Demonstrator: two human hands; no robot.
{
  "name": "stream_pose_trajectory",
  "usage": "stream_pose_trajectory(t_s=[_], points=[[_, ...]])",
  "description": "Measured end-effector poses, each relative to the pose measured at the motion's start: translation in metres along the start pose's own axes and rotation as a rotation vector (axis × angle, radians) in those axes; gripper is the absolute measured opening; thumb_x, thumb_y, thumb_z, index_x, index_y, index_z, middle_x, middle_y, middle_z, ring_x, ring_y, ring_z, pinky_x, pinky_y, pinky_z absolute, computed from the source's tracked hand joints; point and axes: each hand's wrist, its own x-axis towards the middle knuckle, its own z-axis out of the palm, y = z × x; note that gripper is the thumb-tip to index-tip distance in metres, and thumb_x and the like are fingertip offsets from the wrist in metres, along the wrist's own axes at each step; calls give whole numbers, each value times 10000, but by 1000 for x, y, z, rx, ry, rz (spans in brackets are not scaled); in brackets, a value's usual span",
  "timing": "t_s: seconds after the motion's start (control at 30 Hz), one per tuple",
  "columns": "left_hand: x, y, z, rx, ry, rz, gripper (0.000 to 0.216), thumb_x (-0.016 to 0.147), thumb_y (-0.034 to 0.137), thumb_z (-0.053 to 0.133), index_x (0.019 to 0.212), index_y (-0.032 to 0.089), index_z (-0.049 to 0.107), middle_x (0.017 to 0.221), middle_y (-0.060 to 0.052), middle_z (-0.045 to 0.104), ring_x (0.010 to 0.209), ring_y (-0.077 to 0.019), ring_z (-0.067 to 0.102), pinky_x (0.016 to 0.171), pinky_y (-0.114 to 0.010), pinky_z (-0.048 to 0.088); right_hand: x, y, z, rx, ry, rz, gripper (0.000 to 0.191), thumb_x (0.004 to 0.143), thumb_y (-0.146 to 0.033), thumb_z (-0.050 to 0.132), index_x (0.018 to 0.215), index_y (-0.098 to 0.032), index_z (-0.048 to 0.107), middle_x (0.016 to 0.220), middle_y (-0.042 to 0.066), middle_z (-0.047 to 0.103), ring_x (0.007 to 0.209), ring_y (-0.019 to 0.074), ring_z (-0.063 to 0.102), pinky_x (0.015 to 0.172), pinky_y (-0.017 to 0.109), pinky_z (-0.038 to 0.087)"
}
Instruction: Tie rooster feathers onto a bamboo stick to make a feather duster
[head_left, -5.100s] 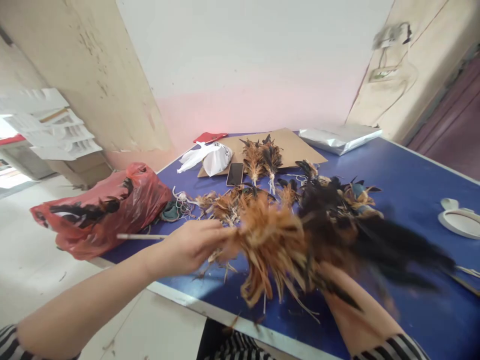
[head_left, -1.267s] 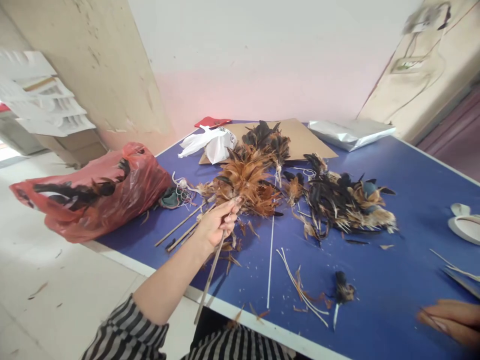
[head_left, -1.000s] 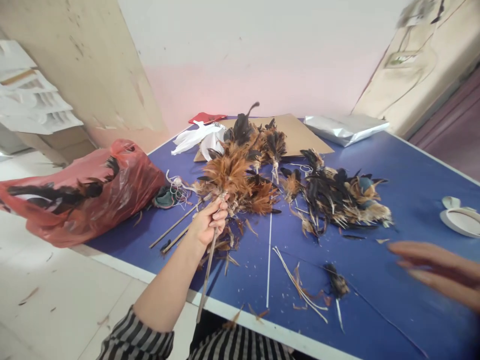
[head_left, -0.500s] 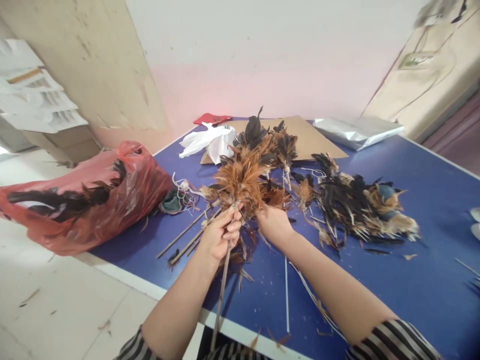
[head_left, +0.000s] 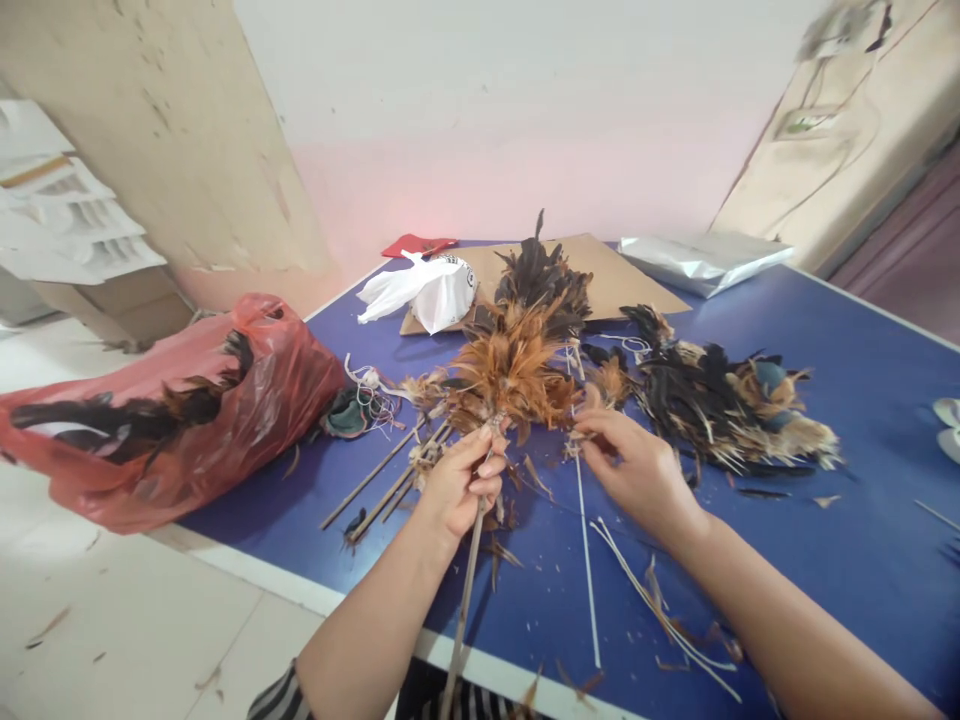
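My left hand is closed around the stick of a feather duster, just below its feathers. The duster's orange-brown feathers fan out above the hand, with black ones at the far end. Its thin stick slants down toward me. My right hand is to the right of the duster, thumb and fingers pinched on a small brownish feather tuft. Just beyond the fingers lies another orange-brown feather bunch. Several bare-ended sticks lie left of my left hand.
A red plastic bag holding dark feathers stands at left. Black and tan feathers are heaped at right on the blue table. Behind are a white bag, cardboard and a silvery packet. White cords lie in front.
My right hand has moved right, away from the duster's feathers, with a small tuft at its fingertips. My left hand still grips the stick. The view has shifted slightly.
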Motion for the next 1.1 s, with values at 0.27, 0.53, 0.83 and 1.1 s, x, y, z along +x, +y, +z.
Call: stream_pose_trajectory(t_s=[0.27, 0.53, 0.83, 1.1], points=[[-3, -15, 7, 236, 16, 96, 249, 738, 172, 644, 973, 100, 604, 757, -10, 527, 476, 4, 430, 315, -59, 272, -14, -19, -1, 145, 125, -131, 162, 812, -146, 493, 887, -207, 623, 871, 44, 673, 854, 165, 625, 796, 314, 507], [3, -34, 13, 382, 94, 41, 129, 749, 214, 633, 798, 97, 610, 726, -37, 595, 478, -36, 511, 323, -96, 341, -21, -10, 7, 27, 36, -293, 266, 858, -137, 430, 1046, -185, 612, 1043, 96, 629, 997, 173, 588, 890, 311, 490], [5, -38, 8, 263, 96, 55, 105, 721, 145, 654, 796, 98, 599, 715, -9, 551, 523, -21, 502, 354, -69, 359, -30, -17, 17, 167, 7, -235, 313, 861, -117, 398, 1081, -182, 611, 1191, 115, 558, 1126, 189, 518, 950, 338, 447], [3, -34, 4, 222, 66, 103, 117, 698, 123, 673, 744, 95, 569, 720, -6, 525, 510, -11, 467, 325, -62, 316, -22, -40, 18, 868, -5, 634, 255, 742, -408, 603, 725, -154, 599, 552, -17, 526, 487, 100, 475, 461, 228, 389]])
